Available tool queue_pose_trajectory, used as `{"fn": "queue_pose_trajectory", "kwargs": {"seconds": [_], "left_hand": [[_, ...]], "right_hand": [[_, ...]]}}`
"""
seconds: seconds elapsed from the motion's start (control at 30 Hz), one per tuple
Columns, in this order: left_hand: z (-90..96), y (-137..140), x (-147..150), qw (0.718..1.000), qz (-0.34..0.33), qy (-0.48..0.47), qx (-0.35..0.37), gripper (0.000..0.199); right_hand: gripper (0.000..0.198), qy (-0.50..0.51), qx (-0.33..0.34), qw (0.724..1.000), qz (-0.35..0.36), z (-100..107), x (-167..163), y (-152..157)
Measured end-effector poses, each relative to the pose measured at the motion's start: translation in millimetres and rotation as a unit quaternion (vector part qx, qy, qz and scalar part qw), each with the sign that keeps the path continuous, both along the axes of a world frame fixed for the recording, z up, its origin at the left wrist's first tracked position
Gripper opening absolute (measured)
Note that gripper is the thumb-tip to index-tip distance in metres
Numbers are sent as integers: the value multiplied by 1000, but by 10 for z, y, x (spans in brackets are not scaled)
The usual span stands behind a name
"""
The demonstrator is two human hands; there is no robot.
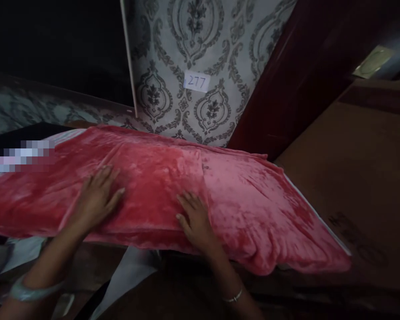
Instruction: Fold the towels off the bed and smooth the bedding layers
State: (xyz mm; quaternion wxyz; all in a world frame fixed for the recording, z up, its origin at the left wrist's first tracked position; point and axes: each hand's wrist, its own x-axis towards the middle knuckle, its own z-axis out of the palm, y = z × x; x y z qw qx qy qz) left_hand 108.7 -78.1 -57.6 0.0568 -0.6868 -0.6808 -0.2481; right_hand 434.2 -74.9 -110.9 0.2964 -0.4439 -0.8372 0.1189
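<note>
A red plush blanket lies spread across a raised surface, its middle part folded over in a panel. My left hand rests on the left side of that panel with its fingers apart. On the panel's right side lies my right hand, fingers spread and palm down on the fabric. Neither hand grips the cloth. To the right, the blanket's paler stretch is wrinkled and bunched along the front edge. A pale trim runs down its right end.
A dark screen stands at the back left before patterned wallpaper. A paper label reading 277 is on the wall. At right stand a dark red panel and a large cardboard box. White material shows below the blanket.
</note>
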Motion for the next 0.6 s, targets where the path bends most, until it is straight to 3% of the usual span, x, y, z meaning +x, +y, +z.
{"fn": "queue_pose_trajectory", "kwargs": {"seconds": [0.13, 0.27, 0.43, 0.6], "left_hand": [[-256, 297, 146, 995, 2, 40, -91, 65], [-458, 382, 58, 994, 0, 58, -90, 65], [-372, 270, -28, 993, 12, 66, -94, 65], [-332, 50, -253, 988, 108, 74, -82, 69]], "right_hand": [[55, -60, -41, 997, 17, 15, -68, 16], [54, -64, -37, 997, 11, -27, -71, -14], [53, -60, -29, 998, 13, -12, -89, -30], [55, -65, 15, 998, 15, -103, -99, -13]]}}
